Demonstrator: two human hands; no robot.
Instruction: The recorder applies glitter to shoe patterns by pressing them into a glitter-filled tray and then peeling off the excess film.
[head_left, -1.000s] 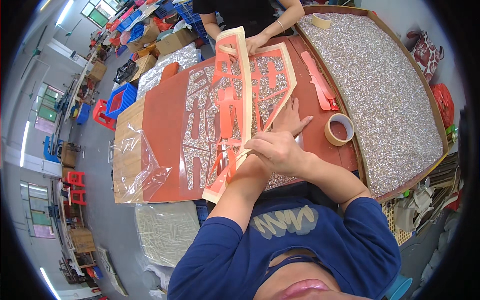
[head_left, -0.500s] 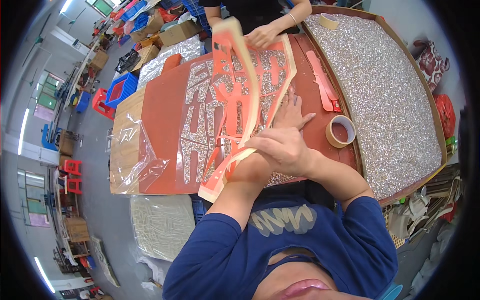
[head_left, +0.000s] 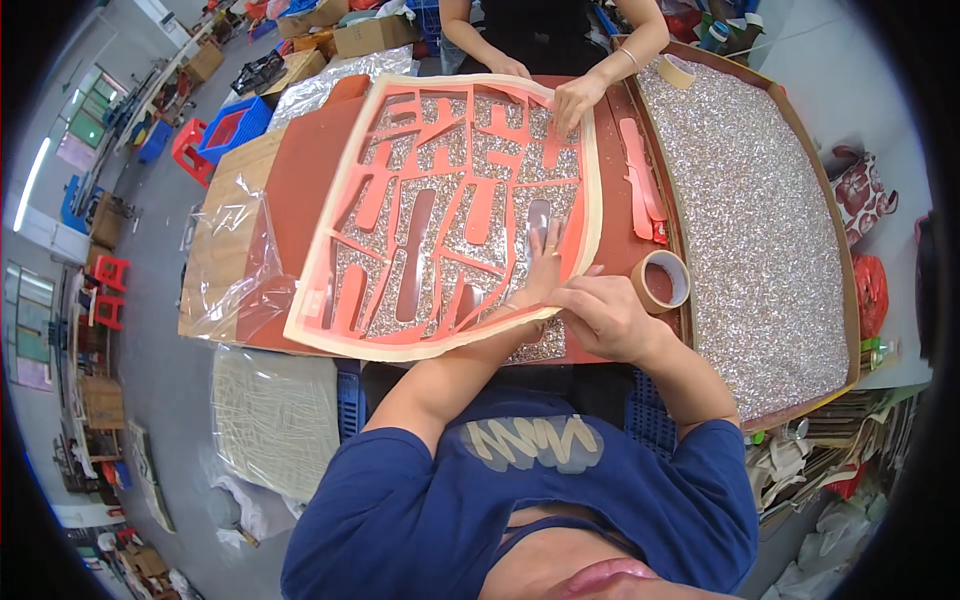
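Scene: a person in a blue shirt works at a red table (head_left: 300, 190), seen from above.
Stencil: a large cream-edged red stencil (head_left: 450, 210) with cut-out shapes lies across the table, its near edge lifted and curling up toward the person.
Glitter: silvery glitter (head_left: 440, 160) shows through the cut-outs.
Left hand: the left hand (head_left: 545, 265) is stretched flat, fingers straight, pressing on the stencil's near right part; it grips nothing.
Right hand: the right hand (head_left: 600, 315) is curled just beside the left, at the stencil's near right corner; its fingers bend inward, but whether they pinch the edge cannot be told.
Tape: a tape roll (head_left: 662, 282) stands on the table just right of the right hand.
Tray: a long tray (head_left: 760, 200) full of silvery glitter runs along the right of the table.
Strips: loose red strips (head_left: 640, 185) lie between the stencil and the tray.
Film: clear plastic film (head_left: 235, 260) is crumpled at the table's left end.
Co-worker: a second person's hands (head_left: 575, 95) rest on the stencil's far edge, opposite.
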